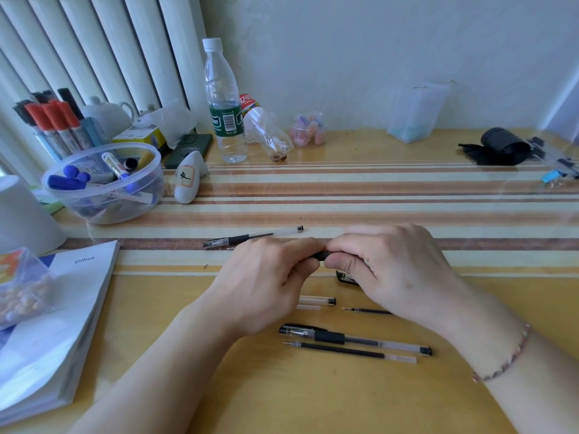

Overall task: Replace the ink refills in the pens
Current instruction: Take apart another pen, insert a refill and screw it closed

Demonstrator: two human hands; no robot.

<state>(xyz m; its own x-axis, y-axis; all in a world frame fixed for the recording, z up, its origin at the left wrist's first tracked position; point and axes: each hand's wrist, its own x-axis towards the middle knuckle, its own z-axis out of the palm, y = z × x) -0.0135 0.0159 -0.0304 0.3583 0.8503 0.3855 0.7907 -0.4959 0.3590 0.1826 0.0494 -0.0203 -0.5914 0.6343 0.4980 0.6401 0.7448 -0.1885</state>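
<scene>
My left hand (269, 277) and my right hand (385, 264) meet over the desk's middle, both gripping a pen with a black grip (322, 255); only that short black part shows between the fingers. A capped pen (253, 238) lies just beyond my left hand. Near my wrists lie another capped pen (354, 338), a loose black refill (347, 350), a thinner refill (366, 311) and a clear barrel piece (318, 300). A small black part (344, 278) peeks out under my right hand.
A clear bowl of markers (103, 183) and a marker rack (53, 123) stand at the left, with a book (53, 324) and a box of pins (22, 286). Water bottle (224, 104), crushed bottle (266, 133), small jar (308, 130) and clear box (416, 114) line the back. A black roll (501, 147) lies far right.
</scene>
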